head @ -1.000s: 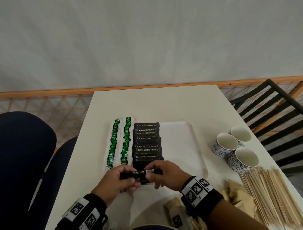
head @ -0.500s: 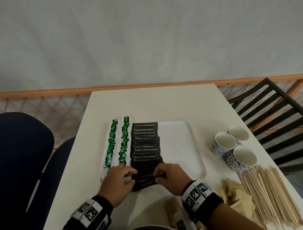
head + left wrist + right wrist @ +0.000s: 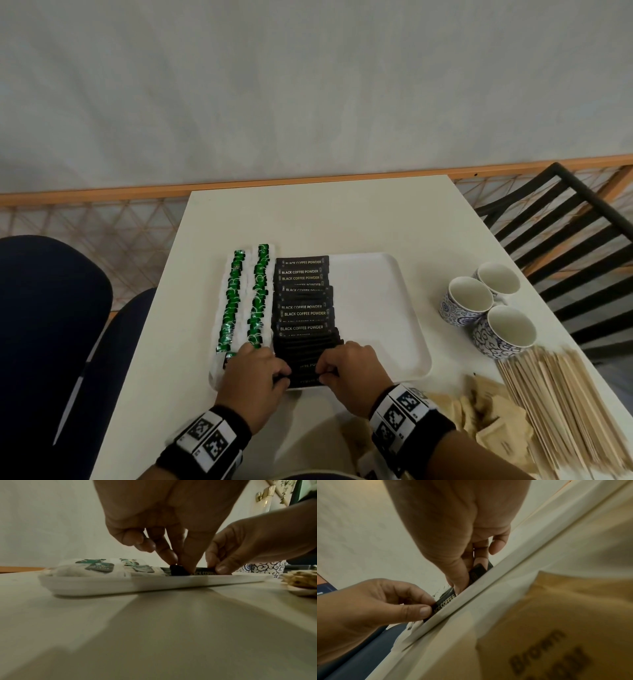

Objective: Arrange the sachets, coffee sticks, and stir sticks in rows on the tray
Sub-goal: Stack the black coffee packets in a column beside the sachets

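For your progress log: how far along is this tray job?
Done: two rows of green sachets and most of a coffee stick row lie on the tray. In hand: left hand and right hand pinch the nearest coffee stick. Left: brown sachets and stir sticks, off-tray.

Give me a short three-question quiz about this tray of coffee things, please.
1. True or false: the wooden stir sticks lie on the tray.
2. Which item do both the left hand and right hand pinch: (a) cup, (b) black coffee stick, (c) brown sachet?
3. How many cups stand right of the tray?

Key: 1 false, they lie on the table; 2 b; 3 three.
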A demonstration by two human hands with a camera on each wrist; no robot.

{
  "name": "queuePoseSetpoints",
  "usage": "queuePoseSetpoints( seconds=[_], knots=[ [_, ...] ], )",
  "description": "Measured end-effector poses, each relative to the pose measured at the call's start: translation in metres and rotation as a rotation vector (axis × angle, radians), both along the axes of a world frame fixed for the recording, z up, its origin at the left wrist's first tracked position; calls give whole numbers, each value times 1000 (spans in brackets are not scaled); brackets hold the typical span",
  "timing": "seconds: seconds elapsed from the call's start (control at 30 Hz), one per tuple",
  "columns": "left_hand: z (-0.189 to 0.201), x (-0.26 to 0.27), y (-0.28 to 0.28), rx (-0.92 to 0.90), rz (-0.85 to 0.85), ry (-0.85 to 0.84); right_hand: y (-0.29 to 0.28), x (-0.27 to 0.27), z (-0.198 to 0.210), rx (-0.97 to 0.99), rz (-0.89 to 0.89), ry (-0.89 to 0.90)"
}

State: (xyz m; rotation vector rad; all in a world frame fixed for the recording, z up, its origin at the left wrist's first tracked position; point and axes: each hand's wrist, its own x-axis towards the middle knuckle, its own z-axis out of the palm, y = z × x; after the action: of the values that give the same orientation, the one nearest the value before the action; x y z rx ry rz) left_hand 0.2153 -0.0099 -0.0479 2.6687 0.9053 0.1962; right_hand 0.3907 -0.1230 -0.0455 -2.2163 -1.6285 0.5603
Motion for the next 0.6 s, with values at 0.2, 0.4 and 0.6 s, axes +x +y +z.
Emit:
queuePoseSetpoints(
  seconds=[0.2,0.4,0.6],
  knots=[
    [3,6,3,126,-52,57,3,-2,-2,-12,8,-61],
    [-1,6,3,151,-42,60,4,0,3,-34,57,-103],
    [-3,8,-6,165,-55,2,4,8,2,59,-295,130]
  ],
)
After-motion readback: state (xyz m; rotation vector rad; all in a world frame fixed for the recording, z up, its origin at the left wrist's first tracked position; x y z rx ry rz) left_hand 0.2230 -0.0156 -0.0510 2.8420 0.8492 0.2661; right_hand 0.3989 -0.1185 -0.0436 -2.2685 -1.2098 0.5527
